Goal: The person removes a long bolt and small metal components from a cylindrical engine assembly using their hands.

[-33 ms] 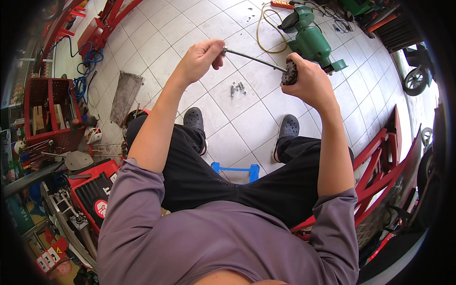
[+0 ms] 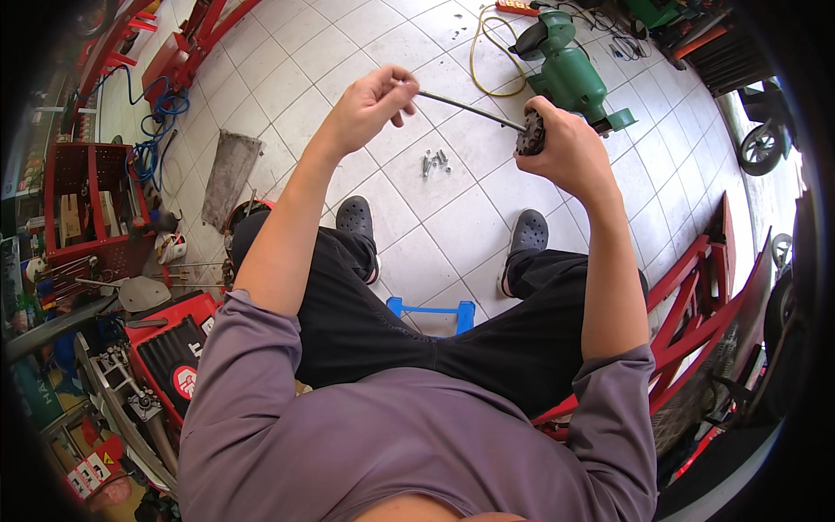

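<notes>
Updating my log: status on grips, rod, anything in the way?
Right grip holding dark toothed part. Left grip at far end of thin rod, contact unclear. Small metal pieces on floor; nothing visibly blocking rod.

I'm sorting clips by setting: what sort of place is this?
Probably a repair workshop, judging by the green motor-like machine and small metal parts on the tiled floor, and the coiled blue hose at the left.

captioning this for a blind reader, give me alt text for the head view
A person's right hand grips a dark round part, and a thin rod reaches from there to the left hand. Small metal fasteners lie on the white tiled floor, a green machine to their upper right.
</notes>
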`<move>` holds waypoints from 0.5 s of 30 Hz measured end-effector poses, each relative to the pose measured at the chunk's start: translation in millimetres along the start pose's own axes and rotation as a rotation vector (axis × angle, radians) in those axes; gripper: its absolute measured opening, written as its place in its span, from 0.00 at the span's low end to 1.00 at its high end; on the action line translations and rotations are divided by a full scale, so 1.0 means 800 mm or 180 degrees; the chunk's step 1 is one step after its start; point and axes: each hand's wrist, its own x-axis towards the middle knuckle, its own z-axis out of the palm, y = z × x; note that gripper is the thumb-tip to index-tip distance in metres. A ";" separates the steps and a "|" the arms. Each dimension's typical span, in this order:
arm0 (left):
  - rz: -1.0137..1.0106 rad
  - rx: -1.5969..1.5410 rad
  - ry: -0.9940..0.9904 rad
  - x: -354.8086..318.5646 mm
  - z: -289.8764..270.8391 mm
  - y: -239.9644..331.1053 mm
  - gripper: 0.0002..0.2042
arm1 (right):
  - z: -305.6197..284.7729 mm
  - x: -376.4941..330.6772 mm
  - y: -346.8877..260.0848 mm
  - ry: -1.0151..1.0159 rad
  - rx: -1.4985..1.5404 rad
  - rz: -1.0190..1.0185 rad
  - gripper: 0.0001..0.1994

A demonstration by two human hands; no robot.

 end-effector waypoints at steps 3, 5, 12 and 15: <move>0.0165 0.0185 0.0225 -0.005 0.015 0.024 0.14 | -0.002 0.001 0.002 -0.0022 -0.0089 0.0087 0.23; 0.0258 0.0164 0.0116 -0.004 0.006 0.020 0.14 | -0.002 0.001 0.001 -0.0002 0.0008 0.0046 0.23; 0.0164 -0.0019 0.0167 -0.002 -0.001 0.007 0.10 | 0.000 0.001 -0.001 -0.0026 0.0064 0.0017 0.23; 0.0484 0.0194 0.0320 -0.003 0.006 0.014 0.15 | -0.001 0.000 0.003 0.0048 -0.0018 0.0067 0.23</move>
